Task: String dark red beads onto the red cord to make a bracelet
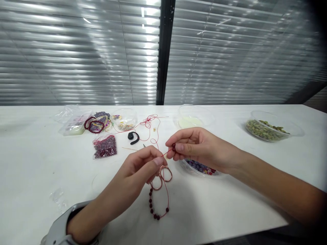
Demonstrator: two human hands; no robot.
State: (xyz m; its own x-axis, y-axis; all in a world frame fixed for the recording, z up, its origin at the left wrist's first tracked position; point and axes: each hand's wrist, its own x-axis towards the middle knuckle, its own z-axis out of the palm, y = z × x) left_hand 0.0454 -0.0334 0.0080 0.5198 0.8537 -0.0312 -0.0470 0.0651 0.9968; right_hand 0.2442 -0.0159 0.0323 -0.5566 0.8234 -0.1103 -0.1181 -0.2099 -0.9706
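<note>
From my head camera I look down at both forearms reaching in over the white surface (51, 153), elbows out and hands meeting near the middle. My right hand (196, 148) comes in from the right, palm turned down and inward, and its grip is narrow: thumb and forefinger pinch a dark red bead (173, 147) with a red thread (166, 153) running out of it. My left hand (139, 166) comes up from the lower left, with a white band (66, 234) at the wrist. Its fingers curl in and its grip is narrow too, but what it pinches is hidden by my fingers. Just below it hang reddish loops (166, 174), and below them a beaded strand (153, 204) lies on the surface.

Under my right hand sits a dish of mixed beads (200, 167). Farther off lie a bag of dark beads (104, 146), a black clip (133, 137), bracelets (94, 124), a plastic bag (74, 119), a clear bowl (191, 115), and a dish of green beads (267, 129).
</note>
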